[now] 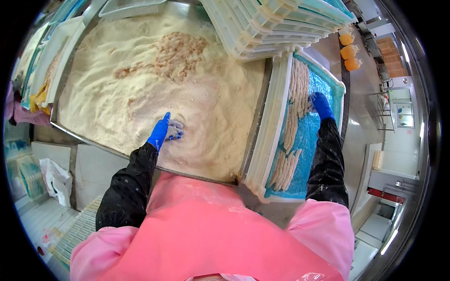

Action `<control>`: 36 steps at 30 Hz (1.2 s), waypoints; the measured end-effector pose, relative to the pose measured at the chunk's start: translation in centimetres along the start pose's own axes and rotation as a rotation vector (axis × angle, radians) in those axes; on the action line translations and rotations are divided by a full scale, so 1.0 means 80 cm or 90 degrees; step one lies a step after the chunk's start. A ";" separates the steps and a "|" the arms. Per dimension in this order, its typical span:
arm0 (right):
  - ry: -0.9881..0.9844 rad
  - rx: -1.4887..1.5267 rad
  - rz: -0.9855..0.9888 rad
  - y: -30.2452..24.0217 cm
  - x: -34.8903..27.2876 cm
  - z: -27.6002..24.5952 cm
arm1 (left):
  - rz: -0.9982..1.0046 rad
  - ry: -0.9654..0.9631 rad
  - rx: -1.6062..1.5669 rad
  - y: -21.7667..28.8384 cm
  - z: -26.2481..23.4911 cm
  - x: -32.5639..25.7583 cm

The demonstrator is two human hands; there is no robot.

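My left hand (pixel 163 130), in a blue glove, is open over the pale crumb coating (pixel 206 140) in a wide metal-edged tray. Its fingers are spread and partly caked with crumbs, and nothing is in them. On the right, my right hand (pixel 321 106), also blue-gloved, reaches down into a white tray (pixel 267 136) lined with blue film. Its fingers are at the edge of a row of crumb-coated meat strips (pixel 296 93); the fingertips are hidden. Closer to me, shorter coated strips (pixel 285 169) lie side by side. A pile of raw meat pieces (pixel 180 54) sits on the crumbs farther back.
Stacked white trays (pixel 267 28) rise at the back right, beside the crumb tray. A white perforated basket (pixel 131 8) rests at its far edge. Other trays (pixel 47 70) and a pink sleeve show at far left. Orange-filled jugs (pixel 349 51) stand on the floor at right.
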State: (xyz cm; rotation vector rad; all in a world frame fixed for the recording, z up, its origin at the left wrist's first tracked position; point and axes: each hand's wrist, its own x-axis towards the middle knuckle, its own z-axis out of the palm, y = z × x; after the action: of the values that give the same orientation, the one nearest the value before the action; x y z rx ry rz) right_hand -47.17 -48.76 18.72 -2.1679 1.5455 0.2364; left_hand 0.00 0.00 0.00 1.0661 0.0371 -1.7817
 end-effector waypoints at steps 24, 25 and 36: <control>0.403 0.083 -0.330 -0.574 -0.076 0.401 | 0.063 0.054 0.189 0.037 -0.033 -0.111; 0.416 -0.033 -0.290 -0.593 -0.069 0.384 | 0.061 0.045 0.192 0.037 -0.035 -0.109; -0.100 0.961 -0.099 -0.536 -0.095 0.383 | -0.020 0.007 0.166 0.055 -0.036 -0.107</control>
State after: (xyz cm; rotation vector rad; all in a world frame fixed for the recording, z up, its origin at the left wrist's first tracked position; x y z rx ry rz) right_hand -6.27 -16.98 6.41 -0.9706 0.8582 -0.6168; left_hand 5.99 5.59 5.85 1.2663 -0.1763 -1.8441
